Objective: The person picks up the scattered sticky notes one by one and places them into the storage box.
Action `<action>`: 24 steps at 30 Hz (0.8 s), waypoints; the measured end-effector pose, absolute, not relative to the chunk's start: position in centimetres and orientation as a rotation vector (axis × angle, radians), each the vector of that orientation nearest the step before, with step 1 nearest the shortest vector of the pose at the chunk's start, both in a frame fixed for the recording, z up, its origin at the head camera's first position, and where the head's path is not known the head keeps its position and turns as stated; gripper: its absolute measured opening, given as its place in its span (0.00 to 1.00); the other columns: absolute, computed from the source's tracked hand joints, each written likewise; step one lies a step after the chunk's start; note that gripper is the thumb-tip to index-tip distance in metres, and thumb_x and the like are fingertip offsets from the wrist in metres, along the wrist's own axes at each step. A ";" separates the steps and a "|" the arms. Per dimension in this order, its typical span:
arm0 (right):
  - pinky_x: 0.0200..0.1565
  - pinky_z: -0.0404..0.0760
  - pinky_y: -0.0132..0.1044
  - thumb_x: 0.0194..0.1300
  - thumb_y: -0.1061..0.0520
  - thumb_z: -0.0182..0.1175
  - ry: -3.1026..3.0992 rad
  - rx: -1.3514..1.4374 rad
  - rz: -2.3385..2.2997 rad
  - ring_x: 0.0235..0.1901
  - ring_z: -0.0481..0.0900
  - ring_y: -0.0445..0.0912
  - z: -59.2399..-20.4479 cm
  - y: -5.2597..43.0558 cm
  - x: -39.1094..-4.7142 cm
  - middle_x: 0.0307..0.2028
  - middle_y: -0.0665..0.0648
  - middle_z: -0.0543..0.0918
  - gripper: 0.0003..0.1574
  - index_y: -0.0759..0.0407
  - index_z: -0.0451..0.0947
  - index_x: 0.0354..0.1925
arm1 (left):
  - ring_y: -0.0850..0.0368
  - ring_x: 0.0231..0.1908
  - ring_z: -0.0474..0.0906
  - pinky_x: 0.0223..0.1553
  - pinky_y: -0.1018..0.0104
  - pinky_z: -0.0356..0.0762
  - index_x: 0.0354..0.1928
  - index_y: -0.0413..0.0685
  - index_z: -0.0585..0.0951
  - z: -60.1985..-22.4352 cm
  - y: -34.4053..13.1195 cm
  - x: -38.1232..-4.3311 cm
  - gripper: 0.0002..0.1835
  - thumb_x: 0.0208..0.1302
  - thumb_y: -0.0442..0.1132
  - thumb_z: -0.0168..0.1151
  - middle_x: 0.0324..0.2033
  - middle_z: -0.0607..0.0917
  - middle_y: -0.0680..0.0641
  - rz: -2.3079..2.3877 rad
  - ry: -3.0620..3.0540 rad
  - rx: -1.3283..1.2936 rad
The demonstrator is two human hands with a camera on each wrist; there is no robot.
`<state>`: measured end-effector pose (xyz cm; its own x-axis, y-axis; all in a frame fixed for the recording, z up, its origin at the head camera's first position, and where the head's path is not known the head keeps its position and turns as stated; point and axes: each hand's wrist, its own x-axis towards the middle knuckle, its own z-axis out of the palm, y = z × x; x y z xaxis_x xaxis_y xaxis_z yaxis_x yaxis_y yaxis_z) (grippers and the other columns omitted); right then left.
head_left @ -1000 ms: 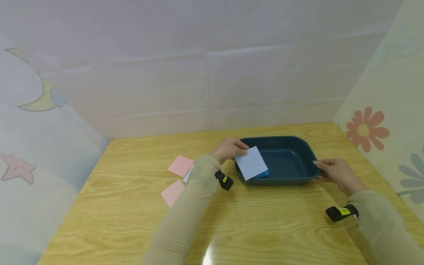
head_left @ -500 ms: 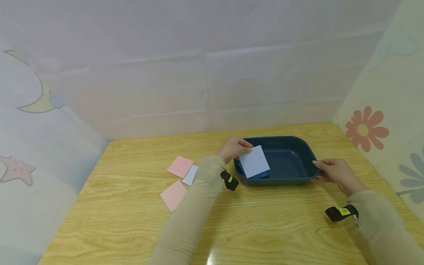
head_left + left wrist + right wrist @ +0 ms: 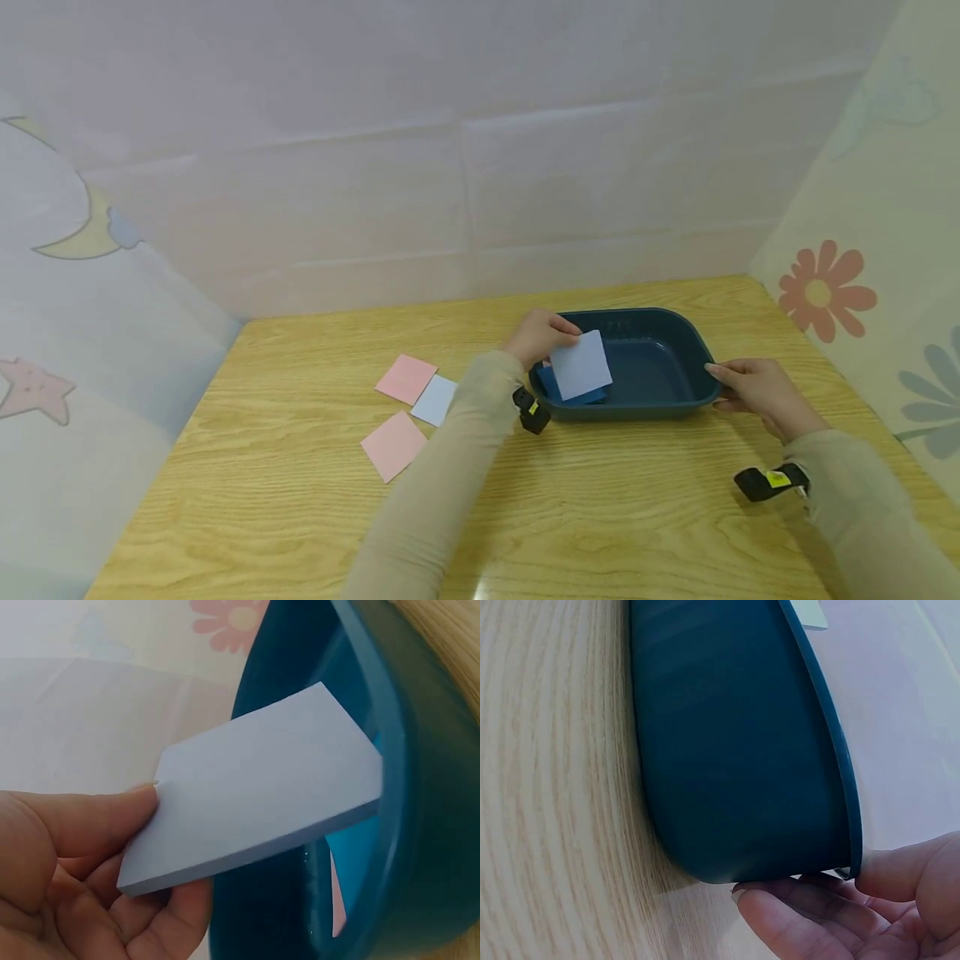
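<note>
My left hand (image 3: 542, 337) pinches a pale lavender-white square pad of notepaper (image 3: 262, 787) by one corner, thumb on top and fingers beneath. The pad is tilted over the left end of a dark teal plastic bin (image 3: 645, 411). Under it in the bin lies a blue square (image 3: 356, 851), with a pink edge (image 3: 337, 900) showing beside it. At the bin's right end, my right hand (image 3: 761, 392) grips the rim, with the thumb over the top and fingers against the outer wall, as the right wrist view shows.
Left of my left arm, two pink square pads (image 3: 407, 379) and a white one (image 3: 433, 400) lie on the wooden table (image 3: 262, 467). The left forearm sleeve (image 3: 457, 475) passes close by them. A pale wall hanging (image 3: 375, 208) rises behind the table.
My left hand has moved a little to the right with the white pad, further over the bin. More of the white pad on the table now shows. The right hand holds its place.
</note>
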<state>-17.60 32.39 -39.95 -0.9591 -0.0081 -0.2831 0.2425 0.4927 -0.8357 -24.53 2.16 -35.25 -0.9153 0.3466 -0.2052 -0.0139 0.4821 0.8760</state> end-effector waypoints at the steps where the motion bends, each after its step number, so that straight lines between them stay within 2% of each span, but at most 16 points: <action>1: 0.36 0.84 0.35 0.79 0.51 0.42 2.489 0.199 -1.461 0.28 0.83 0.37 -40.0 32.4 -17.6 0.35 0.54 0.83 0.37 0.87 0.55 0.63 | 0.57 0.34 0.75 0.33 0.58 0.78 0.49 0.41 0.86 -35.3 2.3 -24.5 0.11 0.67 0.34 0.61 0.47 0.83 0.44 1.394 2.385 0.289; 5: 0.37 0.84 0.36 0.79 0.51 0.42 2.491 0.192 -1.477 0.29 0.83 0.36 -40.0 32.3 -17.6 0.35 0.55 0.84 0.37 0.88 0.56 0.63 | 0.56 0.40 0.77 0.33 0.64 0.76 0.48 0.43 0.86 -35.5 2.7 -24.6 0.11 0.67 0.35 0.62 0.49 0.83 0.45 1.306 2.407 0.341; 10: 0.37 0.84 0.36 0.79 0.51 0.42 2.494 0.189 -1.470 0.29 0.82 0.35 -40.1 32.3 -17.7 0.38 0.59 0.84 0.37 0.88 0.56 0.63 | 0.53 0.47 0.79 0.42 0.64 0.78 0.47 0.44 0.87 -35.5 3.4 -24.4 0.10 0.66 0.34 0.63 0.49 0.84 0.47 1.232 2.407 0.371; 19: 0.36 0.84 0.36 0.79 0.52 0.43 2.490 0.193 -1.475 0.29 0.82 0.35 -40.1 32.3 -17.7 0.36 0.56 0.84 0.37 0.88 0.56 0.62 | 0.54 0.46 0.79 0.43 0.64 0.78 0.46 0.44 0.87 -35.7 4.1 -24.0 0.09 0.65 0.33 0.64 0.48 0.85 0.48 1.162 2.421 0.396; 24: 0.37 0.84 0.37 0.79 0.52 0.43 2.495 0.193 -1.475 0.29 0.82 0.34 -40.0 32.2 -17.8 0.37 0.58 0.84 0.37 0.88 0.57 0.62 | 0.54 0.47 0.79 0.45 0.64 0.78 0.48 0.43 0.86 -35.5 4.1 -23.9 0.11 0.66 0.34 0.63 0.48 0.84 0.49 1.144 2.444 0.406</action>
